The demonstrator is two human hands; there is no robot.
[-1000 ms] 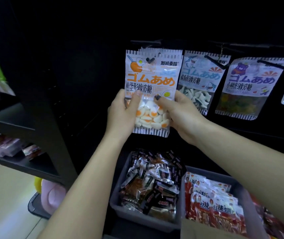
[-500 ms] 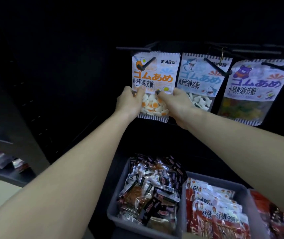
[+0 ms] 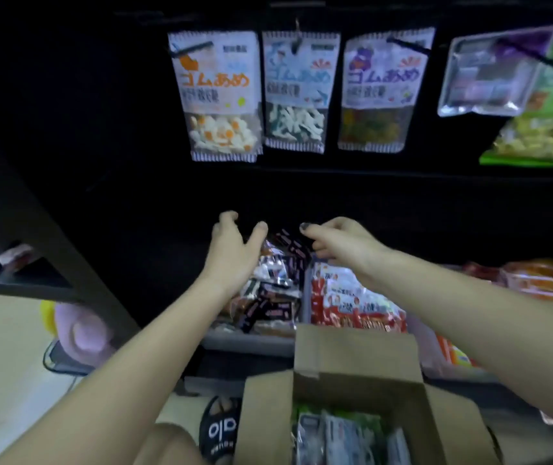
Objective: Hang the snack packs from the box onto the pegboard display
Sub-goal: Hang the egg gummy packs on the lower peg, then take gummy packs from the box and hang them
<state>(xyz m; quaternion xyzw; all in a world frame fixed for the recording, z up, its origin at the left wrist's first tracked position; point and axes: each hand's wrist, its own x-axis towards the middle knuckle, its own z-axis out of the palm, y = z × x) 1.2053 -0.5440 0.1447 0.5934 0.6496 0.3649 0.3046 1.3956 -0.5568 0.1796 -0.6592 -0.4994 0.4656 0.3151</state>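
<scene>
Both hands, left and right, hover empty, fingers loosely spread. Blur smears the hung egg-candy pack. The cardboard box is cut off below.

An egg-candy pack with orange lettering hangs upright on a black peg at the left of the pegboard, just beside a blue pack. The open cardboard box below holds more packs.
</scene>
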